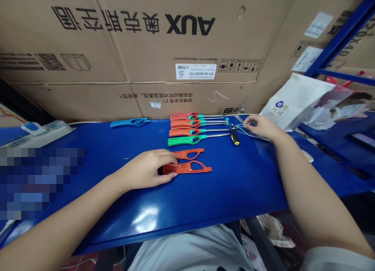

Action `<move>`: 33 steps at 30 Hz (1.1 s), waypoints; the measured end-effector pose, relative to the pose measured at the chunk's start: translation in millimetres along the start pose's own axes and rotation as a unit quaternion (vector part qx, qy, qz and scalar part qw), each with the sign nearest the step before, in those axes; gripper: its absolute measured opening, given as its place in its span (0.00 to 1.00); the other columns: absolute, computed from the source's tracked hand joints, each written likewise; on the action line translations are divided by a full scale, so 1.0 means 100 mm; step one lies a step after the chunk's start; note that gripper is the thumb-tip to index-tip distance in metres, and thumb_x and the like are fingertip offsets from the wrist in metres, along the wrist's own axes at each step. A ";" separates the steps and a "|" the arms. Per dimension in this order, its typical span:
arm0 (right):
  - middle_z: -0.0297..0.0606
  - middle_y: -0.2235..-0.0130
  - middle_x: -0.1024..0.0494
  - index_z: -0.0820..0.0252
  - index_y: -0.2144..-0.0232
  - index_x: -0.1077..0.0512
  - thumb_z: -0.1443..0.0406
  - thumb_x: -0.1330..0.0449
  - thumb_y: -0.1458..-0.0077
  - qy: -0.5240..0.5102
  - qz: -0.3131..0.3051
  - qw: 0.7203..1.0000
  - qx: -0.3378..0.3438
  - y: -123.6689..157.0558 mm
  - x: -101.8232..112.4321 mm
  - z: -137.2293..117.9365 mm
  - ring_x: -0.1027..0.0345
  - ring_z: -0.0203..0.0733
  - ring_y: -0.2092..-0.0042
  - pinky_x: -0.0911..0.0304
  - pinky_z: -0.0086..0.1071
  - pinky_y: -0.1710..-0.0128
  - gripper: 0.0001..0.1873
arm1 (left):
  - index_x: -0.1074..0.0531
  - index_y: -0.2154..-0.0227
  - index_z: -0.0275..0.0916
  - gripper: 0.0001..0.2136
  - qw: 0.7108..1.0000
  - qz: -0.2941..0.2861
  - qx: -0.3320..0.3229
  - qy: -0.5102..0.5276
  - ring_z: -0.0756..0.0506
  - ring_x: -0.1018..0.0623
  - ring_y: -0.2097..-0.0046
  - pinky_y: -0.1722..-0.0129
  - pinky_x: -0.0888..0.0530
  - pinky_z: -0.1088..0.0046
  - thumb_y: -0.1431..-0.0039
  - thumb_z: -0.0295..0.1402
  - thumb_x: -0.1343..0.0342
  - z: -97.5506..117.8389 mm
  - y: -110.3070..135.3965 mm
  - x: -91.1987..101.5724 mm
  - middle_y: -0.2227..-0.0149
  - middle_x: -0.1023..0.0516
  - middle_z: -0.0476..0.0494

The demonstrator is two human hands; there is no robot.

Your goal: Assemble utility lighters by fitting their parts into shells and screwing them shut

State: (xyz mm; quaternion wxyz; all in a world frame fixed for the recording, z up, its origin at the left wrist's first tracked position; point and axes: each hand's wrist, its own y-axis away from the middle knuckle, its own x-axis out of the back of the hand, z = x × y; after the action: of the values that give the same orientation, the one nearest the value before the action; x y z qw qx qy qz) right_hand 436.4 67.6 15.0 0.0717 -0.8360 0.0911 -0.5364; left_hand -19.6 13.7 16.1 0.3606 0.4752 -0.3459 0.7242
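Note:
My left hand (154, 167) is closed around the left end of an orange lighter casing half (183, 168), low over the blue table (205, 200). Just behind it lies a second orange casing half (189, 154), partly covered by my fingers. My right hand (259, 126) pinches thin wires (239, 126) at the table's back right, beside slim metal lighter tubes (258, 137). A black and yellow screwdriver (234, 137) lies left of that hand. Between the hands, a green lighter (184, 141) and several red-orange lighters (184, 123) lie in a row, their metal tubes pointing right.
A blue lighter casing (129, 122) lies at the back left, near a white power strip (43, 132). Small screws (126, 158) are left of centre. Large cardboard (140, 48) walls off the back. A white paper bag (299, 99) stands back right, before a blue metal frame (342, 32).

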 end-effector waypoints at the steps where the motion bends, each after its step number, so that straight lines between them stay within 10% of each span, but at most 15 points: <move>1: 0.38 0.69 0.22 0.58 0.71 0.27 0.65 0.40 0.50 -0.004 -0.006 1.000 0.012 0.00 -0.01 -0.01 0.33 0.40 0.70 0.38 0.33 0.66 0.03 | 0.24 0.53 0.40 0.12 1.000 0.000 0.000 0.000 0.41 0.20 0.49 0.50 0.24 0.65 0.37 0.37 0.43 0.00 0.00 0.00 0.49 0.20 0.42; 26: 0.34 0.74 0.29 0.54 0.72 0.38 0.49 0.39 0.47 0.013 -0.009 0.993 0.113 0.08 -0.12 -0.25 0.38 0.39 0.72 0.44 0.32 0.71 0.18 | 0.24 0.54 0.40 0.11 1.000 -0.003 0.000 0.005 0.42 0.20 0.51 0.51 0.24 0.67 0.37 0.36 0.43 0.01 -0.01 0.02 0.51 0.20 0.41; 33: 0.40 0.69 0.23 0.55 0.69 0.31 0.55 0.40 0.44 0.082 0.078 0.993 -0.033 0.01 -0.07 -0.12 0.30 0.47 0.66 0.42 0.35 0.68 0.10 | 0.24 0.55 0.41 0.11 1.000 0.005 -0.006 0.006 0.42 0.20 0.51 0.51 0.24 0.67 0.37 0.36 0.43 0.02 -0.01 0.01 0.51 0.19 0.42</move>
State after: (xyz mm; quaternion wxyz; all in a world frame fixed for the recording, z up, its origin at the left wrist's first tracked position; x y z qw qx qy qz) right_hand 422.6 67.6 13.9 0.0776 -0.7817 0.1790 -0.5923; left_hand -18.4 13.2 18.0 0.3615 0.4670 -0.3506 0.7268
